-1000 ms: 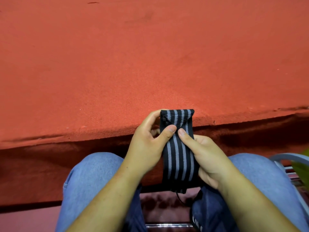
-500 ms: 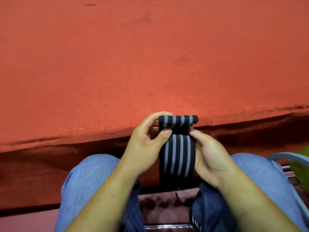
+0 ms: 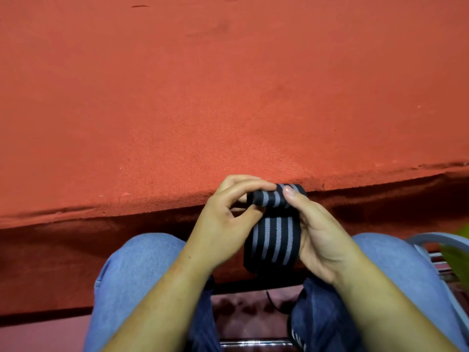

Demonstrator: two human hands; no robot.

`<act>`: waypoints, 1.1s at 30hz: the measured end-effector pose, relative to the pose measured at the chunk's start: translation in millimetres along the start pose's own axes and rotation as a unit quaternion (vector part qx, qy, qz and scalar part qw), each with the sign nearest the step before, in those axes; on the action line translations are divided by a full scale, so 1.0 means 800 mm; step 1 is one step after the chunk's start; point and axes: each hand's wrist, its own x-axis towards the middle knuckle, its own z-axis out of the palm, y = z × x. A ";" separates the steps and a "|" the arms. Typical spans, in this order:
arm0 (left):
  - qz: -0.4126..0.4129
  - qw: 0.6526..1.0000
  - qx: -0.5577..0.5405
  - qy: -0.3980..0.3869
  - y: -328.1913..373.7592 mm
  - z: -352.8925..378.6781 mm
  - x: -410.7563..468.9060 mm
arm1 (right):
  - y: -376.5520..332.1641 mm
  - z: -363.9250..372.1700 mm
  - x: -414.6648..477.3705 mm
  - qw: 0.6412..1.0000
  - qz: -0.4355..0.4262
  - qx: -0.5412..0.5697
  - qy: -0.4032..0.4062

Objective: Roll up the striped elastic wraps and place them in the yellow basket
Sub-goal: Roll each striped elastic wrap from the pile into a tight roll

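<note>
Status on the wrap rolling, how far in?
Done: only the first turns; a small roll sits at the top of the striped wrap. In hand: left hand and right hand pinch that roll by the edge of the red surface. Left: the flat length hanging between the knees is unrolled, and the yellow basket is not clearly in view.

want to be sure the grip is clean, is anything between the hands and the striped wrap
Nothing visible does. The left hand pinches the rolled top end of the striped wrap, and the right hand holds it with its thumb on the roll.
</note>
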 end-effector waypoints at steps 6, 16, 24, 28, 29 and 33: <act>-0.127 0.978 -0.166 -0.009 0.003 -0.003 0.007 | -0.001 -0.007 0.003 1.000 0.001 -0.005 0.029; -0.127 0.983 -0.119 -0.064 0.000 0.004 -0.003 | 0.012 -0.003 0.001 0.997 -0.048 -0.062 -0.019; -0.090 0.995 -0.030 -0.006 0.003 0.002 0.001 | 0.013 -0.005 0.002 0.995 -0.066 -0.068 0.013; -0.090 0.996 -0.013 0.009 0.000 0.001 0.000 | 0.016 -0.008 0.005 0.997 -0.049 -0.064 0.008; -0.090 0.996 -0.012 0.010 0.000 0.000 0.000 | 0.016 -0.009 0.005 0.997 -0.044 -0.065 0.006; -0.086 0.996 -0.019 0.001 -0.001 0.000 -0.001 | 0.014 -0.008 0.005 0.993 -0.052 -0.100 0.014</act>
